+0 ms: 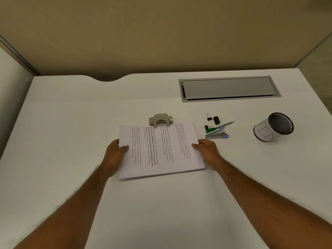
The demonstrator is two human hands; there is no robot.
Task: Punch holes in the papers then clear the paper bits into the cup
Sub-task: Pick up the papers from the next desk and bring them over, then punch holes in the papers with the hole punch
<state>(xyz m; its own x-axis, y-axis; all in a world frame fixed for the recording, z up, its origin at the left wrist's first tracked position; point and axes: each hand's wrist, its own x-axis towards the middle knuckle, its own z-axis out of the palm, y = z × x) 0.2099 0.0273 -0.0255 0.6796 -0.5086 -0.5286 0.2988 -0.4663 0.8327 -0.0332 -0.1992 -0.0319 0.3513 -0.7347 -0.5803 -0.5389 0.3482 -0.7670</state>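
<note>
Both hands (161, 153) grip the papers (159, 150) over a white desk (71, 114) against a beige partition (143, 33).

head-worn view, facing forward-down, desk (71, 123) close

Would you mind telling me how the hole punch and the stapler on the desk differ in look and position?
The hole punch is beige-grey metal, broad and squat; the stapler is slim and long, silver with a blue tip. The hole punch sits at the far edge of the papers, which both hands hold; the stapler lies apart, to the right of the papers, beside a green pen. Both rest on the white desk, and neither is touched by a hand.
</note>
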